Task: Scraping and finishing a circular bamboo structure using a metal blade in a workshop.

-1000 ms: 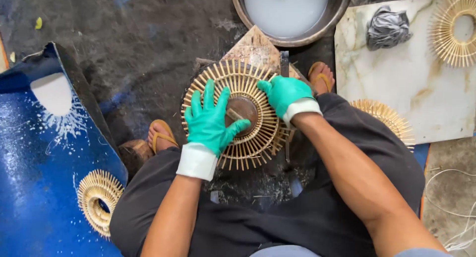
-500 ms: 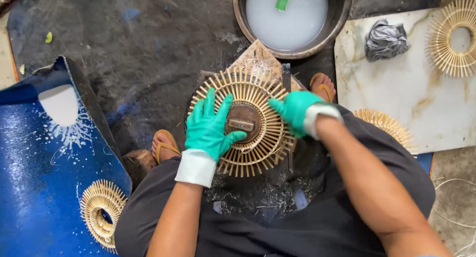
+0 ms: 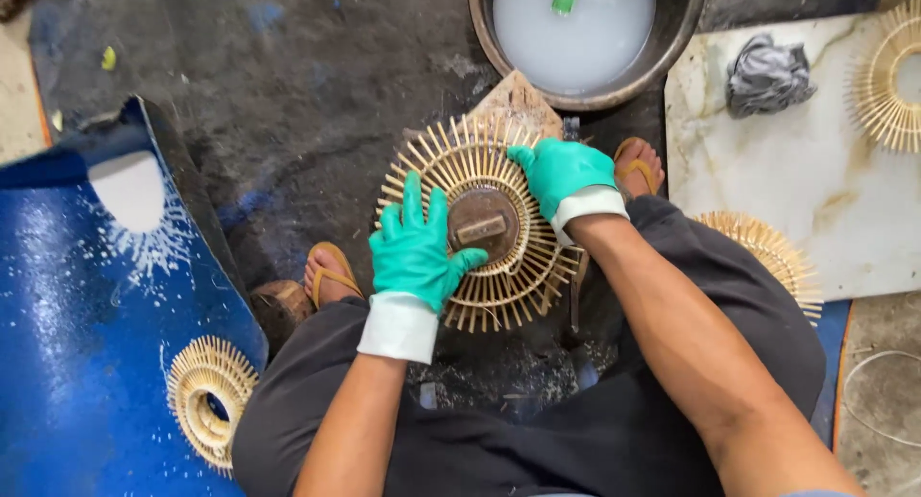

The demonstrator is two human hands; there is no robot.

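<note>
A round sunburst frame of thin bamboo sticks (image 3: pixel 499 286) lies flat between my feet, over a brown wooden disc (image 3: pixel 483 224) at its centre. My left hand (image 3: pixel 414 248), in a green rubber glove, lies on the frame's left side with its thumb against the disc. My right hand (image 3: pixel 559 174), also gloved green, grips the frame's upper right rim with curled fingers. A wooden block (image 3: pixel 518 104) shows under the frame's far edge.
A dark basin of milky liquid (image 3: pixel 576 36) with a green handle in it stands ahead. A pale marble slab (image 3: pixel 806 200) at right carries a grey rag (image 3: pixel 766 75) and another bamboo frame (image 3: pixel 887 75). More frames lie by my right knee (image 3: pixel 767 252) and on the blue sheet (image 3: pixel 206 396).
My view has shifted a little, so everything sits lower in the frame. My right hand slid from the frame's centre out to its upper right rim. The left hand stays on the left side.
</note>
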